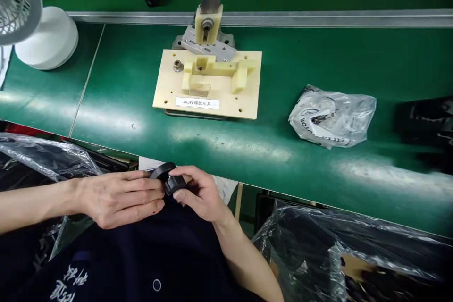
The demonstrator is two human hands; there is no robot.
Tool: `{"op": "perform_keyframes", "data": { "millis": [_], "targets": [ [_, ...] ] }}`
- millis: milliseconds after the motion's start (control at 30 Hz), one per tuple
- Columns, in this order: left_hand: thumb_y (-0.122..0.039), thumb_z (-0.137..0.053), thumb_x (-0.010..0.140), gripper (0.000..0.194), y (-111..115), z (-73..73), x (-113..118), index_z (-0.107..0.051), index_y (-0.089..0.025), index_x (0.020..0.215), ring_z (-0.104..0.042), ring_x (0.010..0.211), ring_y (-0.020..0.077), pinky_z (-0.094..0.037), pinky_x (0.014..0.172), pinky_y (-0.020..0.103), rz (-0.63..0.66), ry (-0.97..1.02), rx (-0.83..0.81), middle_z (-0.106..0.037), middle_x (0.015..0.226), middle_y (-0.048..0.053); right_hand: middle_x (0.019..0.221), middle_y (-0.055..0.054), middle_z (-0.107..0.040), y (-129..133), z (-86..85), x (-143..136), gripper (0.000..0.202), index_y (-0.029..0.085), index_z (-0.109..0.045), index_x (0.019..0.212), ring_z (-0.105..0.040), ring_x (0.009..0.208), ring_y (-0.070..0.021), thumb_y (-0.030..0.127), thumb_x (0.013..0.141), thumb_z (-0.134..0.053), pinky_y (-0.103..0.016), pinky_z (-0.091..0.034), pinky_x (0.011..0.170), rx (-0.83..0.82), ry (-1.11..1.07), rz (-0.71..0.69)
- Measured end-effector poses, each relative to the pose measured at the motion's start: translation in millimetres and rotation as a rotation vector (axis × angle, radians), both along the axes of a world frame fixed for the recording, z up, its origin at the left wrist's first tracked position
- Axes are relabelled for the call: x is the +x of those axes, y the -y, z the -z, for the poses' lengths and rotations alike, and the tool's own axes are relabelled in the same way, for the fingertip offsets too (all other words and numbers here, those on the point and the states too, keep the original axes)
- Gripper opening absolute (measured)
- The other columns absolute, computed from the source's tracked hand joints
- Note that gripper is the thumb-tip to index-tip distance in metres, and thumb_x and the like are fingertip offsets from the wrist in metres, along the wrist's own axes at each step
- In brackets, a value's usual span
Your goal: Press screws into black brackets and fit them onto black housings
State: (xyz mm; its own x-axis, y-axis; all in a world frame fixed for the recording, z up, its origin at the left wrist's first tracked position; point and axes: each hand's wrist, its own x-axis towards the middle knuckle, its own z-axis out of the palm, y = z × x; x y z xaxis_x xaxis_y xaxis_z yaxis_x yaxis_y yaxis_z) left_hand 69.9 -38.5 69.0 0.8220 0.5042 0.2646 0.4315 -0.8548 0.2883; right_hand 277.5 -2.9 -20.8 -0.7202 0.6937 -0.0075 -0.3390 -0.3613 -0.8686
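Black part, made up of a round disc and a smaller block, was at a worker's fingertips in front of a green bench — the step in hand, by all appearances, was close handling of the piece, turning, fitting or checking it. Any next move called for a steady hold on the disc side while the other fingers guided the block; whether the two were joined could not be told. The part lay between the hands, past the left fingertips and within the right-hand grip. The right hand pinched the block between thumb and fingers; the left hand reached in with fingers nearly straight against the disc, its thumb hidden — so whether it gripped or merely steadied could not be told. Beyond both hands, well apart from them, stood a cream fixture with a white label. Farther out to the right of the right hand, a crumpled plastic bag rested on the bench.
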Motion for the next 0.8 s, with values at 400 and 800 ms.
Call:
{"op": "perform_keyframes", "data": {
  "millis": [400,800],
  "targets": [
    [-0.013,-0.065,0.075,0.015,-7.9,21.2,35.9,-0.072,-0.026,0.076,-0.061,0.105,0.0177,-0.057,0.09,0.032,0.001,0.281,0.411,-0.071,0.095,0.001,0.081,-0.007,-0.063,1.2,-26.8,-1.4,0.051,0.019,-0.057,0.1,-0.062,0.07,-0.0195,0.066,0.086,-0.044,-0.036,-0.053,0.068,-0.279,-0.004,0.291],
    [-0.005,-0.055,0.082,0.021,15.5,68.8,50.5,-0.068,-0.01,0.097,-0.059,0.114,0.0285,-0.06,0.086,0.042,-0.363,0.438,0.236,-0.067,0.111,0.015,0.116,-0.013,-0.063,-196.8,-41.2,-4.1,0.049,0.013,-0.057,0.123,-0.056,0.11,-0.027,0.049,0.094,-0.042,-0.045,-0.046,0.096,1.628,1.005,0.196]
  ]
}}
